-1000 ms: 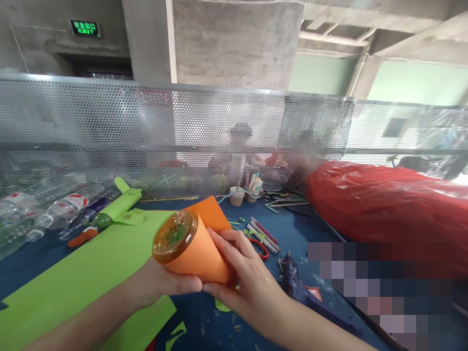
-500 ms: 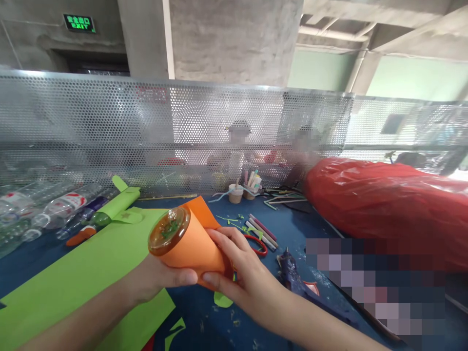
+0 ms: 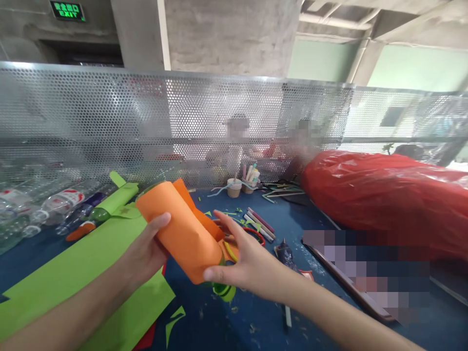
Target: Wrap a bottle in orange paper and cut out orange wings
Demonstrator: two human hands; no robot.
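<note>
Orange paper-wrapped green plastic bottle (image 3: pixel 183 231) tilts, clasped in the left-hand grip (image 3: pixel 151 248); the right-hand grip (image 3: pixel 248 261), loosely spread, is at its neck.

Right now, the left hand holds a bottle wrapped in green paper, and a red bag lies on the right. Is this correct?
Not quite: in the head view, the paper around the bottle is orange, not green. The left hand holds it, and the red bag lies on the right.
</note>
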